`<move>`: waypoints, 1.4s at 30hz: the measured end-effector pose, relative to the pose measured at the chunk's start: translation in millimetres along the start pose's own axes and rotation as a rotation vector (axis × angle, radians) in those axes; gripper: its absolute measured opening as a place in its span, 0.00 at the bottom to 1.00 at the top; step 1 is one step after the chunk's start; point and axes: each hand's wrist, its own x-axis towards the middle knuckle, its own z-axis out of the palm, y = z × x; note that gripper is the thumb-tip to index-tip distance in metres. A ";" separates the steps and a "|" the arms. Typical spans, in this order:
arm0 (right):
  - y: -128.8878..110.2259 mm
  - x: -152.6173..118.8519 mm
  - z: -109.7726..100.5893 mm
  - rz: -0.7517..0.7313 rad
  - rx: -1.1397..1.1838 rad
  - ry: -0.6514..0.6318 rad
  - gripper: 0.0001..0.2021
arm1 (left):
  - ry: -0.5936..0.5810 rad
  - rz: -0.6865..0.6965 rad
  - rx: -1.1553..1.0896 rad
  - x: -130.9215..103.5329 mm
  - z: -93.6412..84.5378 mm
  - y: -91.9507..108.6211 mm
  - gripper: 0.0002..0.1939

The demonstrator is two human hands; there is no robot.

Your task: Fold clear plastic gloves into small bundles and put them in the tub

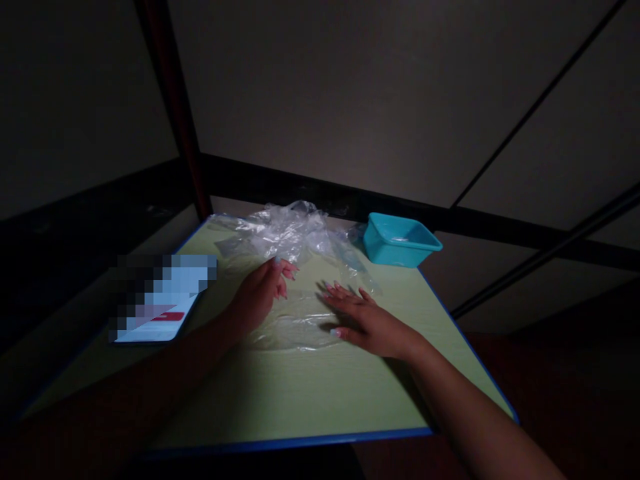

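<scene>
A clear plastic bag (295, 323) lies spread flat on the table between my hands, with wrinkles catching the light. Over its right side my right hand (367, 323) is open, palm down, fingers stretched and thumb apart. My left hand (260, 290) hovers at the bag's left side, its fingers loosely bent and apart with nothing visible in them. Just beyond, a crumpled heap of clear plastic bags (295, 230) spreads across the back of the table. Whether either hand touches the plastic, I cannot tell.
A turquoise plastic basket (400, 257) stands at the table's back right corner. On the left edge rests a lit tablet or phone (167, 327), partly blurred out. The pale green table (300, 400) has a blue rim and sits against a wall of panels (320, 100).
</scene>
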 end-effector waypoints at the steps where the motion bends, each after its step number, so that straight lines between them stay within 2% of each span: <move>1: -0.4 0.2 -0.3 -0.004 0.003 -0.001 0.31 | 0.002 -0.001 -0.007 -0.1 0.1 -0.2 0.29; 8: -6.6 -2.1 -1.0 -0.064 0.072 -0.034 0.29 | 0.035 0.042 -0.022 -2.5 -1.4 -0.1 0.29; 16: -21.2 -8.3 -11.5 -0.305 0.305 -0.289 0.22 | 0.152 0.086 -0.142 2.8 -3.3 -3.5 0.29; 20: -21.2 -7.7 -13.8 -0.369 0.356 -0.342 0.22 | 0.199 0.091 -0.185 5.9 -4.4 -6.6 0.28; 26: -17.8 -9.9 -11.2 -0.280 0.294 -0.429 0.26 | 0.197 0.099 -0.169 5.3 -4.3 -3.0 0.26; 29: -17.0 -11.0 -10.1 -0.235 0.253 -0.429 0.28 | 0.179 0.094 -0.169 5.0 -3.6 -2.4 0.26; 42: -19.2 -10.7 -10.5 -0.202 0.210 -0.471 0.33 | 0.129 0.063 -0.219 3.3 -1.0 -5.0 0.28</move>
